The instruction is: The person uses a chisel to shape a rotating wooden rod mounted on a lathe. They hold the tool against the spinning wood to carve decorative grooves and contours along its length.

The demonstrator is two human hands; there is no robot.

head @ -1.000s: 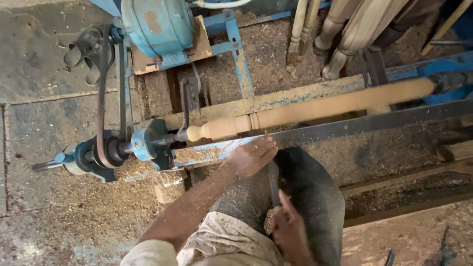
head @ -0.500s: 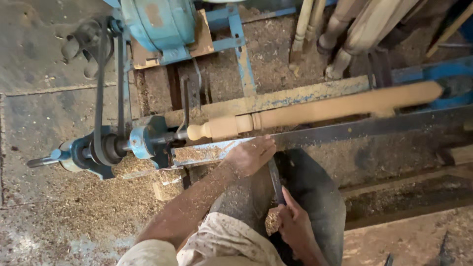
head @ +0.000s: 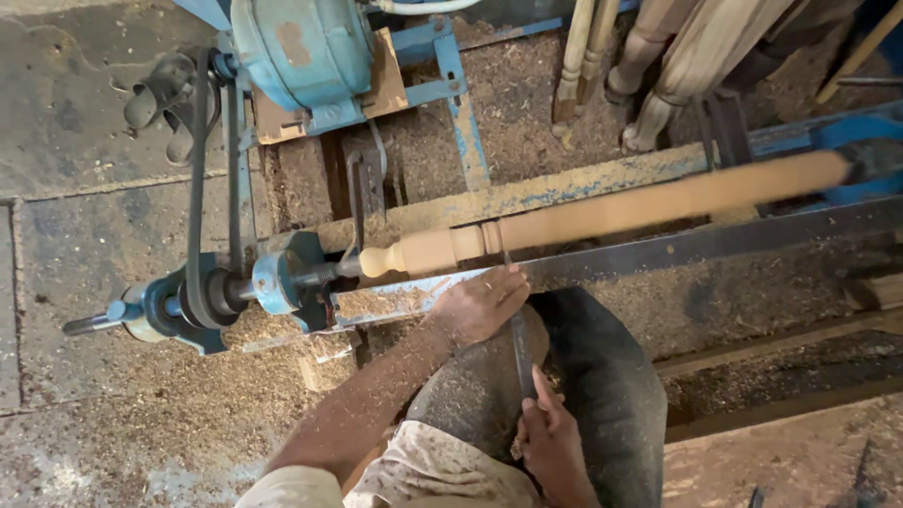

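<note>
Chisel (head: 520,353): a dark, slim steel tool, it runs almost straight away from the person, its long axis from the lap up toward the lathe, crossing the spindle's axis nearly at a right angle. Nearest the camera, the right hand (head: 550,442) wraps its grip closed around the handle end, low over the dusty dark trousers (head: 602,395). Farther out, the left hand (head: 482,303) lies palm down over the blade where it meets the long steel tool rest (head: 696,246), fingers curled and pressing the steel against that bar; this hand is the nearer one to the wood. Just beyond the left fingertips, the tip of the blade reaches the turned wooden spindle (head: 602,212), at the beaded section near its left end; whether the edge actually bites cannot be told. That spindle lies left to right, tilting slightly upward to the right, held at the blue headstock (head: 282,280). Past it sits sawdust on the lathe bed (head: 527,193), a blue motor (head: 301,47), and finished turned legs (head: 677,66) leaning at the back.
</note>
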